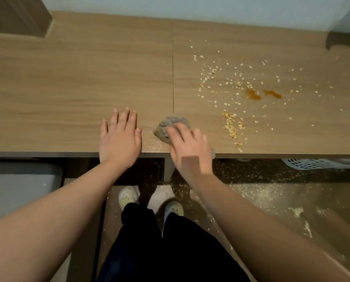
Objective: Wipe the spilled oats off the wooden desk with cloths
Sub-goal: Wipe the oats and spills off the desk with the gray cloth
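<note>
The grey cloth [171, 127] looks soft, light and crumpled. I judge it will bunch and slide easily, so I'd press down through its middle rather than pinch an edge. It sits near the front edge of the worktop [68, 78] under my right hand [190, 151], whose fingers [175, 132] lie spread on it, pressing, not curled round. My left hand [120, 139] rests flat and empty beside it. The oats [231, 125] — pale, dry flakes — lie scattered to the right, around an orange stain [253, 94].
</note>
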